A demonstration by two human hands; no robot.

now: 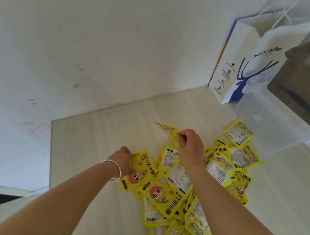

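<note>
Pinching a lifted packet (168, 131), right hand (190, 146); left hand (124, 159) gripping pile-edge packet (142, 166), fingertips hidden.

Head-worn view, down onto table (95, 140)

Bare forearms from 6 o'clock. Thin plain silver bangle (120, 171) on wrist, at 7 o'clock of left hand (125, 158).

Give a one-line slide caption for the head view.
Right hand holds one yellow packet beyond the pile; left hand grips a second packet on the table.
</note>
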